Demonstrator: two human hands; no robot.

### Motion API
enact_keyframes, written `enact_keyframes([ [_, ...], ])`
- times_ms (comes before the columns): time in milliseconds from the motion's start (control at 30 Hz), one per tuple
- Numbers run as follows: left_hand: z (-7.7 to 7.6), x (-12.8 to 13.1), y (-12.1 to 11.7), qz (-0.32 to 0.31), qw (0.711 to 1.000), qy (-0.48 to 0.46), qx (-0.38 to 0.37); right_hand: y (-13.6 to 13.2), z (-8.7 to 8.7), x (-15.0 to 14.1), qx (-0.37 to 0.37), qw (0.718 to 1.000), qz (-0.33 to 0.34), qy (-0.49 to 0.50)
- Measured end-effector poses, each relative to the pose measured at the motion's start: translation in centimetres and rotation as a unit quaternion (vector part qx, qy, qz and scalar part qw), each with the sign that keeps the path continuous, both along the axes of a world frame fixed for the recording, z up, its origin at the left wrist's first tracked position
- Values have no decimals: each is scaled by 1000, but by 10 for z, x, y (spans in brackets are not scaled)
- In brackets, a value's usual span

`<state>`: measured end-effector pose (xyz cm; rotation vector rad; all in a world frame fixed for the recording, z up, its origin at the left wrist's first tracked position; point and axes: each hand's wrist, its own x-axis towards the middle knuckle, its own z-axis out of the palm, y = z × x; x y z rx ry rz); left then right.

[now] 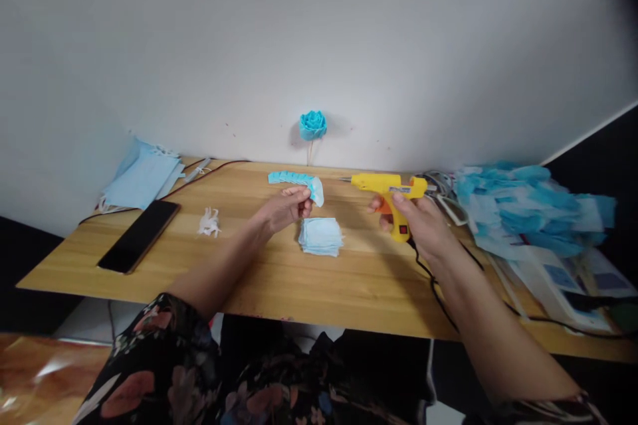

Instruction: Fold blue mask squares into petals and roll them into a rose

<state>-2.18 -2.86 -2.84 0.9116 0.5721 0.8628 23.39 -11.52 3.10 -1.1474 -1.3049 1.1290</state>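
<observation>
Pinched in my left hand (290,208) is a light blue fabric petal (317,192), its pale face turned to the right. My right hand (416,216) is wrapped round a yellow glue gun (389,187), whose thin metal nozzle points left toward the petal with a gap between them. Just behind my left hand lies a row of overlapping blue folded pieces (289,177). A stack of pale blue fabric squares (320,237) rests on the table in front of the hands. A blue fabric rose (313,125) on a thin stick stands against the wall.
Blue face masks (142,174) and a black phone (138,236) lie at the left, near white scraps (209,222). A heap of blue fabric (533,206) and a white container (561,282) crowd the right side. A black cord (432,282) trails from the glue gun.
</observation>
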Motion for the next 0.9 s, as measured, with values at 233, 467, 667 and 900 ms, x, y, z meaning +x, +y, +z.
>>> enact_keyframes([
  [233, -1, -4, 1, -11, 1000, -4, 20, 2, -23, -19, 11, 997, 47, 64],
  [467, -3, 0, -2, -1, 1000, 30, 0, -1, -40, -22, -12, 995, 56, 85],
  [667, -3, -1, -1, 15, 999, 29, -9, 0, -42, -21, -8, 994, 12, 105],
  [900, -2, -3, -1, 30, 999, 34, -11, 13, -43, -11, -55, 984, -54, 160],
])
